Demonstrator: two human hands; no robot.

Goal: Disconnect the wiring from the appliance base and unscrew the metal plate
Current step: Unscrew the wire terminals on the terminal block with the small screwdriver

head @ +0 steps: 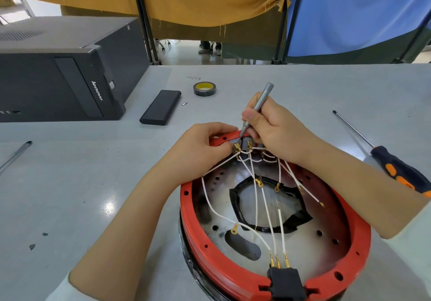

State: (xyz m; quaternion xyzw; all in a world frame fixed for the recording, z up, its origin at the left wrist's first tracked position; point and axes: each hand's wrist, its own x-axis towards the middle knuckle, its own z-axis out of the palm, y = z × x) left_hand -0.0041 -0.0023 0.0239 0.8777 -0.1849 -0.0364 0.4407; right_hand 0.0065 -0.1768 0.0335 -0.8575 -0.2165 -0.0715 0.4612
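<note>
A round appliance base with a red plastic rim sits on the grey desk right in front of the person, open side up, showing a shiny perforated metal plate inside. Thin white wires with brass terminals fan across it, from a black plug block at the near rim to a small terminal block at the far rim. The left hand rests on that far rim, its fingers pinching a brass connector there. The right hand grips a slim silver precision screwdriver like a pen, tip down beside the connector. Off to the right lies a larger screwdriver with a dark blue and orange handle. Farther back are a roll of black tape, a flat black case and a black computer tower.
</note>
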